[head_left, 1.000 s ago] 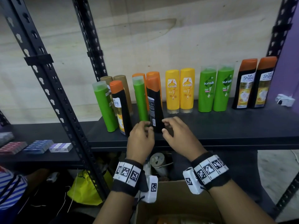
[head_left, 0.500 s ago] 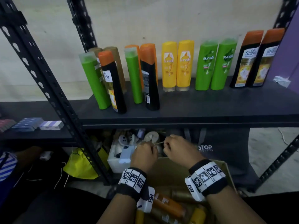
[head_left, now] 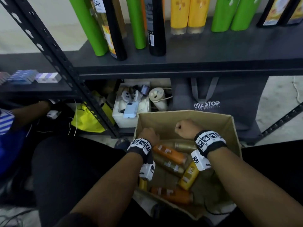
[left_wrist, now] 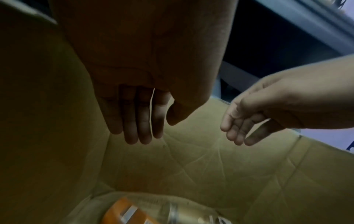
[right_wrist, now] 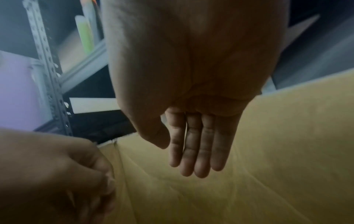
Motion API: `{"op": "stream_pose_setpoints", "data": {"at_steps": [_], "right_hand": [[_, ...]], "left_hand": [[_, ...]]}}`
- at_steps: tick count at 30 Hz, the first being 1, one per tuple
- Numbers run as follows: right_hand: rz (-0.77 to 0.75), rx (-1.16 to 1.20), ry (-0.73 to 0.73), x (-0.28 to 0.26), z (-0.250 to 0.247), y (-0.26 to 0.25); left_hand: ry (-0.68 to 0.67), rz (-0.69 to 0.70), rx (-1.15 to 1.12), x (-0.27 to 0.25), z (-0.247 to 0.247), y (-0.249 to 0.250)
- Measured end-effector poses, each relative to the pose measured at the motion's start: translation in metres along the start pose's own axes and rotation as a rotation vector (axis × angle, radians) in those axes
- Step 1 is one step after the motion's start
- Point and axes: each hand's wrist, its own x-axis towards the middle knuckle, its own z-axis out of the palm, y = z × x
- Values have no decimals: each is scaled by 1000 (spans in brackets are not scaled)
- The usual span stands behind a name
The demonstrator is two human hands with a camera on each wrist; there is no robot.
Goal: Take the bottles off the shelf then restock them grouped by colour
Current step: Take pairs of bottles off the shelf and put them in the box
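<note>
Both my hands hang inside an open cardboard box (head_left: 180, 114) on my lap, and neither holds anything. My left hand (head_left: 148, 135) is by the box's left wall, its fingers (left_wrist: 141, 121) loose and pointing down. My right hand (head_left: 185, 128) is near the far wall, its fingers (right_wrist: 195, 144) straight. Below them lie an orange bottle (head_left: 168, 153), a gold bottle (head_left: 185, 145), a yellow bottle (head_left: 188, 176) and another orange bottle (head_left: 173, 194). On the dark shelf (head_left: 196, 51) above stand green bottles (head_left: 91, 27), black bottles (head_left: 155, 30), two yellow bottles (head_left: 186, 12) and two more green bottles (head_left: 229, 12).
Under the shelf sit a grey tote bag (head_left: 213, 104), a white bin of gadgets (head_left: 129, 110) and a yellow bag (head_left: 85, 120). A slanted black upright (head_left: 54, 54) runs down the left. Small boxes (head_left: 32, 77) lie on the left shelf. Another person's arm (head_left: 24, 110) is at far left.
Both hands have come down from the front of the shelf, past its edge, into the cardboard box. The view has tilted down with them.
</note>
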Motion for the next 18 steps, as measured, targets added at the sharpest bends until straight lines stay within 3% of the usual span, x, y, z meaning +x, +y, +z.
{"op": "stream_pose_setpoints", "data": {"at_steps": [6,15,18], "right_hand": [[112,-81,-165,6,57,33],[156,-101,-327,29,105,53],[135,-102,-358,39,114,62]], "left_hand": [[-128,-24,58,10,28,-14],[-251,-28,-45,35,77,-27],[-344,-32,39,43,100,-40]]}}
